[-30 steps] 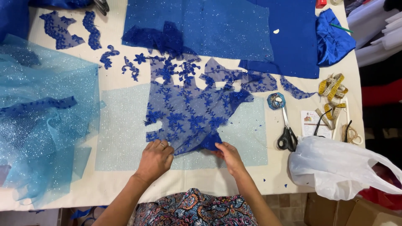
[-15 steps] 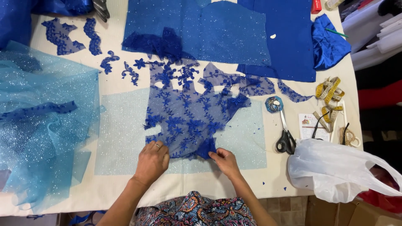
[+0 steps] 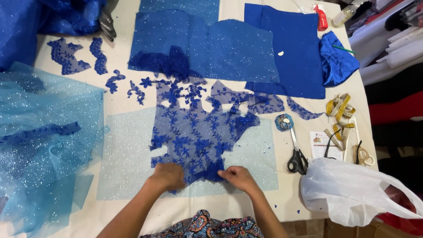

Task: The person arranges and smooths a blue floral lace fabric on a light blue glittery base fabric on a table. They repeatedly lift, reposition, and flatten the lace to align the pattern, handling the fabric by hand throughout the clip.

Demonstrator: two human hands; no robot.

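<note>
A piece of dark blue floral lace [image 3: 196,132] lies on a pale blue glitter fabric panel [image 3: 128,154] in the middle of the table. My left hand [image 3: 167,176] rests on the lace's lower left edge with fingers curled on it. At the lace's bottom point, where the lace is folded up, my right hand [image 3: 238,177] pinches the edge. Both hands sit close together near the front edge of the table.
Scissors [image 3: 297,156] lie right of the panel, beside a yellow tape measure [image 3: 339,110] and a white plastic bag [image 3: 352,194]. Dark blue fabric pieces [image 3: 286,48] cover the back. Light blue glitter tulle [image 3: 39,145] is heaped at left. Small lace cut-outs [image 3: 99,57] lie at back left.
Both hands have moved inward along the lace's bottom edge and closer together. The lace's lower tip is now gathered and folded between them.
</note>
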